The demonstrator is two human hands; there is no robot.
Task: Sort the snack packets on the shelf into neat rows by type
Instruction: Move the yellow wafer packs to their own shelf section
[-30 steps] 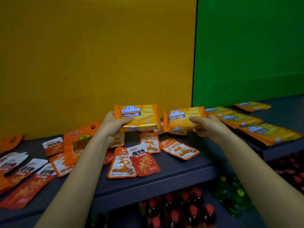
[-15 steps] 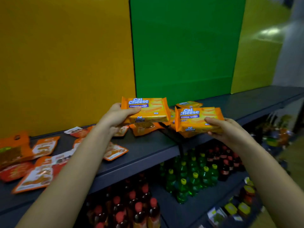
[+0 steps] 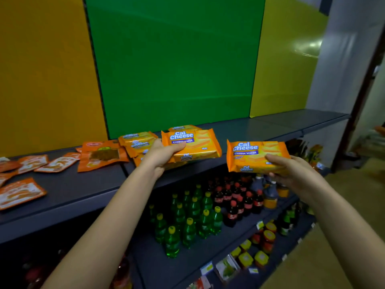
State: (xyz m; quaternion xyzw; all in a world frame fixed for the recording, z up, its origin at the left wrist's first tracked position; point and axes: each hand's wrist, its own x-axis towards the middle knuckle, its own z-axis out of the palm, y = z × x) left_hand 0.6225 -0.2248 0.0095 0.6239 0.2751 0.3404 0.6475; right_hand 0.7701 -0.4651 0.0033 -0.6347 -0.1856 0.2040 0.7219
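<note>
Since half a second ago the right orange foil wafer packet (image 3: pixel 256 155) has drawn away from the left orange foil wafer packet (image 3: pixel 193 144), out over the front edge of the dark grey metal shelf (image 3: pixel 250 130). Both read "Cal Cheese, Cheese Wafer". The left hand (image 3: pixel 160 155) grasps its packet's left end above the shelf. The right hand (image 3: pixel 295 172) grasps the other's lower right corner. A stack of like packets (image 3: pixel 136 140) lies near the back edge.

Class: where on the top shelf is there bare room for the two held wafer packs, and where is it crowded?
Free: the shelf right of the wafer pile, to its far end; the front strip before the orange pouch. Crowded: sachets at left.
</note>
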